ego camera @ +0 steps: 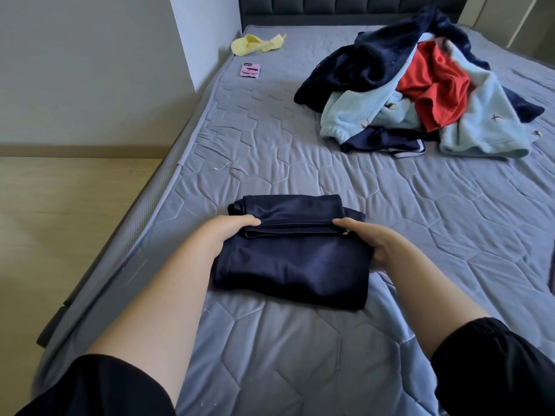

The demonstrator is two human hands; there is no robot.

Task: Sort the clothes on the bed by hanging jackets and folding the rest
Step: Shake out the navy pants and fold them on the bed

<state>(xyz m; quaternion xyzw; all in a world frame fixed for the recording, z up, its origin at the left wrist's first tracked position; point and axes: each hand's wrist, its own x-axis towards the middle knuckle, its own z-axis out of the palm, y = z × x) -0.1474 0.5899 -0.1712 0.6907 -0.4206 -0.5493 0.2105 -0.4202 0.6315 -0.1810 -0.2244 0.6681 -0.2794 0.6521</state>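
One navy garment (294, 259), slippery-looking and already folded into a thick rectangle, lies near the foot of the bed (270, 139), directly in front of the person. Its upper flap is doubled over, with the layered edge running across the middle.

Likely risk: the smooth fabric could slide and the flap spring open if either side is let go unevenly, or if the bundle is lifted by its edges alone so the middle sags. The far left corner already bulges a little, so pressing down carelessly could set a crooked fold.

Both arms reach forward, forearms bare, black sleeves pushed up. The left hand (231, 232) grips the left end of the flap, thumb lying flat on top and fingers tucked out of sight beneath. The right hand (369, 241) mirrors it on the right edge, thumb on top, fingers curled under the cloth.

Well apart, toward the headboard on the right, sits an unsorted pile of clothes (420, 85) in dark blue, pale blue and red. At the far left edge lie a yellow cloth (255, 45) and a pink phone (250, 70).
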